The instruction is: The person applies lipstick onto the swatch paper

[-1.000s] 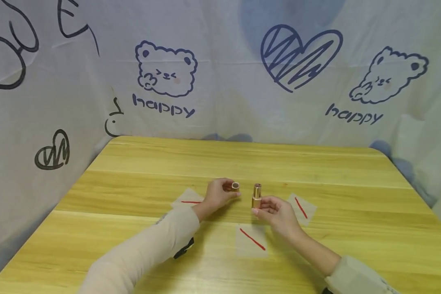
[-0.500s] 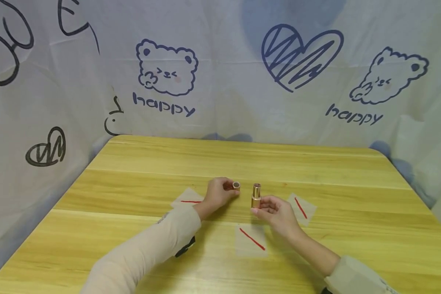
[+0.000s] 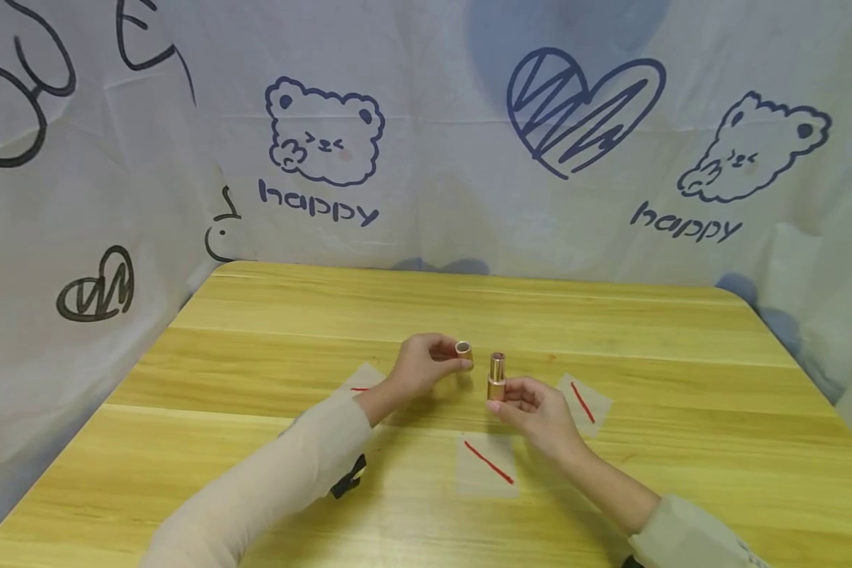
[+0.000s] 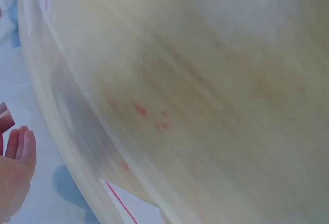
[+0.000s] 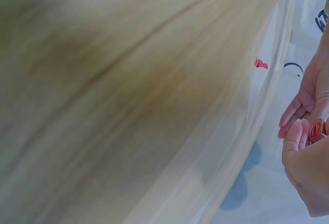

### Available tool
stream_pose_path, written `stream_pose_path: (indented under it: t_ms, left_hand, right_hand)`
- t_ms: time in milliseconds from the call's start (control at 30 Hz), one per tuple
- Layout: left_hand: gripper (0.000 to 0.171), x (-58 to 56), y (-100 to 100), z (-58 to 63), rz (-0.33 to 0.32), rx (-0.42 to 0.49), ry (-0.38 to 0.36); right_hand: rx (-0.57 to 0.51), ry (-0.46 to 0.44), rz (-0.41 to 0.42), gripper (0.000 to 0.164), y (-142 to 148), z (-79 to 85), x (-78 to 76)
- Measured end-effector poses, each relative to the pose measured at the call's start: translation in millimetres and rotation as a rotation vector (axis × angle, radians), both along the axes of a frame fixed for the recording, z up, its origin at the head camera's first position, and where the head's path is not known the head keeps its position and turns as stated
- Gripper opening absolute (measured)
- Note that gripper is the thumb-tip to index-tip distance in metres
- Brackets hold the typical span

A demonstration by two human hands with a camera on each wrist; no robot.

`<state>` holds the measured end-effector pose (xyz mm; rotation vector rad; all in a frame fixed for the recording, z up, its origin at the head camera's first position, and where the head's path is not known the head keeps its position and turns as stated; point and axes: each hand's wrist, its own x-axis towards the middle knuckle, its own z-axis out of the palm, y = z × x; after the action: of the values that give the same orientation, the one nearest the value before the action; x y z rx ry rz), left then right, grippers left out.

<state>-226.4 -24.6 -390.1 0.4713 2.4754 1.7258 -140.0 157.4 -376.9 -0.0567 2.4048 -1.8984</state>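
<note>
In the head view, my left hand pinches a small gold lipstick cap between thumb and fingers. Its hollow end faces upward. Just to the right, my right hand holds an uncapped gold lipstick upright by its base, the narrower inner tube pointing up. A small gap separates cap and lipstick. In the right wrist view the round red underside of the lipstick shows beside the fingers of my right hand.
Clear squares with red lines lie on the wooden table: a left sheet partly behind the left arm, a front sheet, and a right sheet. A white cloth with drawings hangs behind the table.
My left hand has lifted slightly and come a little to the right with the cap, nearer the lipstick. The right hand and lipstick have hardly moved.
</note>
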Motion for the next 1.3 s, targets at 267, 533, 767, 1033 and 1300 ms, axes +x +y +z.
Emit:
stream_pose_path:
  t_ms: [267, 533, 767, 1033, 1300]
  left_hand:
    - [0.027, 9.7, -5.6, 8.8, -0.035, 0.066, -0.03]
    - [0.026, 21.6, -12.9, 11.1, -0.104, 0.034, -0.031]
    - [0.023, 29.6, -18.8, 9.6, -0.19, 0.02, -0.005]
    - [0.022, 36.5, -23.5, 7.1, -0.213, 0.02, -0.015]
    - [0.022, 39.5, -26.6, 4.1, -0.235, 0.022, -0.025]
  right_hand:
    - [-0.002, 0.008, 0.009, 0.033, 1.3, 2.2, 0.3]
    - [0.014, 0.032, 0.023, 0.033, 4.1, 4.0, -0.2]
    - [0.075, 0.086, 0.051, 0.029, 5.6, 0.0, -0.9]
    - [0.131, 0.175, 0.129, 0.026, 7.1, -3.0, -0.1]
    - [0.255, 0.254, 0.181, 0.024, 10.1, -3.4, -0.1]
